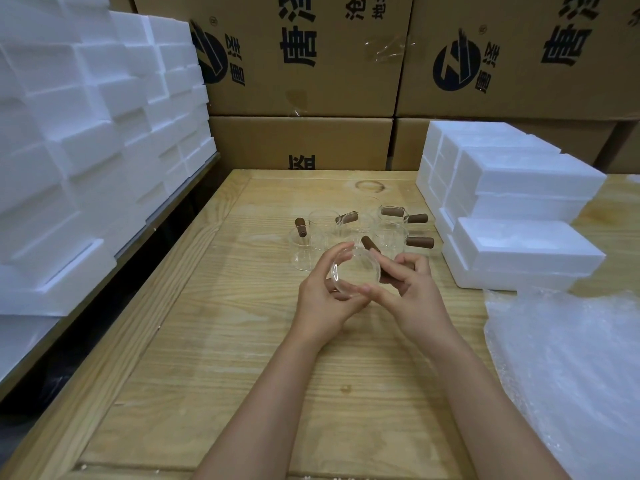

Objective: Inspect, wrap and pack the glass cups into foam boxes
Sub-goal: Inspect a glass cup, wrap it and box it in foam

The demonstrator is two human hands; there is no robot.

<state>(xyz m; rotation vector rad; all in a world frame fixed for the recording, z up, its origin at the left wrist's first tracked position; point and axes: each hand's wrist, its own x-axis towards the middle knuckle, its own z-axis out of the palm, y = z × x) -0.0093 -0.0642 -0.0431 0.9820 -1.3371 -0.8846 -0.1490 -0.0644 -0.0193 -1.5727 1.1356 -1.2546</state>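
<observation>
I hold one clear glass cup (pixel 355 271) above the wooden table (pixel 242 341), its mouth tipped toward me. My left hand (pixel 323 299) cups its left side, fingers curled round the rim. My right hand (pixel 403 289) grips the cup's brown wooden handle, thumb under the rim. Behind them, several more glass cups with brown handles (pixel 391 233) stand in a cluster on the table.
White foam boxes (pixel 512 216) are stacked at the right of the table, and a taller stack of foam boxes (pixel 86 140) lines the left. Bubble wrap (pixel 568 368) lies at the near right. Cardboard cartons (pixel 304 64) form a wall behind.
</observation>
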